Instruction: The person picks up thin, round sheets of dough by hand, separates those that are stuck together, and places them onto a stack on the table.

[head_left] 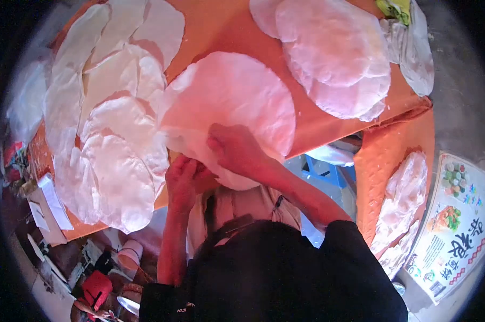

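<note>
A large, thin, round pancake (pixel 242 91) lies at the near edge of the table, its front edge hanging over toward my body. My left hand (pixel 183 180) is at its lower left edge, fingers closed in a pinch on the thin sheet. Over the near part of the same pancake, my right hand (pixel 234 150) is curled with its fingertips pressed together on the sheet. The fingertips are partly hidden. Overlapping pancakes (pixel 119 166) spread out just left of my left hand.
A stack of pancakes (pixel 333 53) sits at the back right of the orange-covered table (pixel 210 27). Clear plastic bags (pixel 416 53) hang at its right corner. Folded sheets (pixel 403 193) lie on a lower orange surface beside a printed sign (pixel 449 231). A blue stool (pixel 323 172) stands below.
</note>
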Tool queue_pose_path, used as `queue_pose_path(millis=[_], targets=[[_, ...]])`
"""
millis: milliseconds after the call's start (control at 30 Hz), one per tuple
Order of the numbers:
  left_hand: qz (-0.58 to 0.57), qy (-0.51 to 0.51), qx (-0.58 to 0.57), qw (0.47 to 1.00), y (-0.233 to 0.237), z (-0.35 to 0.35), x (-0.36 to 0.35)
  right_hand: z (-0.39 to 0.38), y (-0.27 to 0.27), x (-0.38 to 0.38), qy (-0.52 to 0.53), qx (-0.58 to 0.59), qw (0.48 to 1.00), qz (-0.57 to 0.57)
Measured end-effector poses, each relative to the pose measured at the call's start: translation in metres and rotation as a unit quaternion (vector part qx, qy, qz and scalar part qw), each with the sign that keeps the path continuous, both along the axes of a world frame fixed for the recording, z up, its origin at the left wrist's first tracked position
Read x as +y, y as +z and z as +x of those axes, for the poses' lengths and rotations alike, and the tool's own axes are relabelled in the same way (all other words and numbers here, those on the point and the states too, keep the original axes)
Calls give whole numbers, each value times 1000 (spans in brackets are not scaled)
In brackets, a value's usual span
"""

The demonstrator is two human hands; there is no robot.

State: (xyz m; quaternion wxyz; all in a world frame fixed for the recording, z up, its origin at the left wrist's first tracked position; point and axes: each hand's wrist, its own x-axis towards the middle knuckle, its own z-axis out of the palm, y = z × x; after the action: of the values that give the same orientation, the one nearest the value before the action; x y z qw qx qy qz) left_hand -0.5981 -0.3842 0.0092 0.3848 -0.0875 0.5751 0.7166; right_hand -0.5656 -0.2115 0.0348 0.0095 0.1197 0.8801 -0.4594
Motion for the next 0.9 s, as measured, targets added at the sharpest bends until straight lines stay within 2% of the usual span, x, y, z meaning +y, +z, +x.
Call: queue_pose_path(millis=[33, 67, 100, 133, 167, 200, 267, 367, 433, 500, 600, 633, 667, 700, 733, 767, 800, 833, 900], targets=[[-97, -70, 133, 984, 4, 0, 0, -3, 7, 2, 26, -15, 999, 28], [-190, -137, 264, 936, 11, -1, -2, -4, 5, -3, 22, -5, 999, 22], [-280, -198, 386, 857, 16, 0, -2, -3, 0, -15, 19, 5, 1000, 14], [-175, -86, 243, 950, 11, 3, -1, 0, 0, -23, 18, 15, 1000, 4], [-61, 32, 89, 994, -1, 6, 2, 2, 3, -24, 5, 6, 1000, -30], [56, 146, -70, 985, -9, 8, 5, 2, -4, -25, -11, -3, 999, -47], [-28, 101, 0, 994, -14, 10, 7, 6, -25, -27, -43, -26, 995, -83], [-125, 16, 94, 988, -25, 9, -6, 2, -20, -6, -67, -34, 997, -30], [-108, 2, 88, 990, -26, 7, -19, 0, -6, 46, -114, 54, 992, 29], [-21, 36, 17, 999, -23, 5, -29, 6, 11, 125, -171, 69, 979, 89], [-32, 15, 23, 999, -40, 3, -44, 38, 58, 274, -260, 66, 943, 198], [-95, -58, 154, 982, -47, 1, -50, 51, 81, 315, -270, 73, 928, 244], [-157, -128, 282, 938, -55, -2, -57, 62, 112, 344, -269, 91, 911, 298], [-161, -133, 286, 935, -61, -1, -59, 68, 148, 367, -216, 151, 890, 373], [-166, -139, 289, 932, -66, 1, -61, 64, 188, 346, -282, 120, 877, 369], [-115, -80, 170, 975, -72, 4, -60, 71, 209, 360, -270, 156, 795, 521], [-61, -21, 46, 997, -74, 5, -58, 70, 230, 358, -249, 170, 769, 564], [22, 39, -29, 999, -56, 3, -47, 74, 242, 354, -226, 183, 741, 605], [182, 158, -177, 954, -19, 3, -28, 71, 240, 330, -228, 85, 750, 615]])
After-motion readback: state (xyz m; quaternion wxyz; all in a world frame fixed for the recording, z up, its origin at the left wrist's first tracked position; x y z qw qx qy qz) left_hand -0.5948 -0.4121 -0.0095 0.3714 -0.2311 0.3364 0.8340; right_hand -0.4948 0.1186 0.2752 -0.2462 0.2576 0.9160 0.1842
